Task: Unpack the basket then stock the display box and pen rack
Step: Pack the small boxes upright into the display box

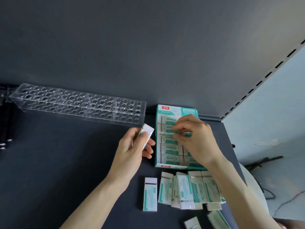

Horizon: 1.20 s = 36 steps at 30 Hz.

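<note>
A teal-and-white display box point(160, 111) lies on the dark shelf, holding rows of white-and-teal packets. My right hand point(196, 138) is over the box's middle rows, its fingertips pinching a packet point(188, 134) there. Just left of the box, my left hand point(132, 147) grips another packet point(146, 134), raised above the shelf. Several loose packets point(186, 190) lie in a row in front of the box, one point(150, 194) apart at the left. A clear acrylic pen rack point(79, 104) with many round holes stands at the back left, no pens in it.
The dark shelf surface point(57, 162) extends left and toward me. A dark back wall point(132, 55) rises behind the rack. A slotted shelf upright point(257, 85) runs diagonally at the right. Small metal pegs point(5, 142) show at the far left. Cables point(272, 195) lie on the floor at right.
</note>
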Each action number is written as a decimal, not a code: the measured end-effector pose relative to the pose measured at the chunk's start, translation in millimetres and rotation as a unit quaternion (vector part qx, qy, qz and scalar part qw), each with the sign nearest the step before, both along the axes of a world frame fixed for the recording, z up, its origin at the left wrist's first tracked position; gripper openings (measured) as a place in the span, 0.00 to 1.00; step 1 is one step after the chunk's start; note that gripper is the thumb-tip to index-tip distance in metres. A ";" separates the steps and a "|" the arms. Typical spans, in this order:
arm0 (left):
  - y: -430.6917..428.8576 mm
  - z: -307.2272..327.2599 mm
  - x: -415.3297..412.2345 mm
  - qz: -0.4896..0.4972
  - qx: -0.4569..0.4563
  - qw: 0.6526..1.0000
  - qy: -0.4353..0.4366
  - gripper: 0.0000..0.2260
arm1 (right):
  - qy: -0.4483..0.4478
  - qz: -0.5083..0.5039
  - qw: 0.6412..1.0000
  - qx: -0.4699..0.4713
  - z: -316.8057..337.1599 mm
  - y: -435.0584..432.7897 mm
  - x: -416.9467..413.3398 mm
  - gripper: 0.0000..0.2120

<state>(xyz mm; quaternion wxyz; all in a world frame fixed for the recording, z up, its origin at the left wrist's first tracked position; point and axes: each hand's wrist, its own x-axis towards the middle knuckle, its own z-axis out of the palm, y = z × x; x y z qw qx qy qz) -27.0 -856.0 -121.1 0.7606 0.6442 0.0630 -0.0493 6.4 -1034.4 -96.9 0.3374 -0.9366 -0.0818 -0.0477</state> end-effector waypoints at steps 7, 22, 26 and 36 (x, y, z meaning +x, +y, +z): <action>1.1 -0.1 1.0 -0.005 -0.028 1.000 0.005 0.08 | -0.001 -0.002 1.000 -0.009 -2.8 1.6 2.4 0.06; 2.4 10.5 -6.0 -0.035 -0.095 0.994 -0.036 0.09 | 0.148 0.077 0.947 0.275 19.7 -1.9 -28.6 0.12; -2.5 10.7 -8.6 -0.035 -0.100 0.993 -0.060 0.18 | 0.150 0.089 0.925 0.337 18.7 3.3 -37.4 0.12; -1.7 6.1 -9.4 -0.040 0.031 0.992 -0.114 0.11 | 0.066 0.028 0.962 0.265 12.9 -0.1 -48.0 0.15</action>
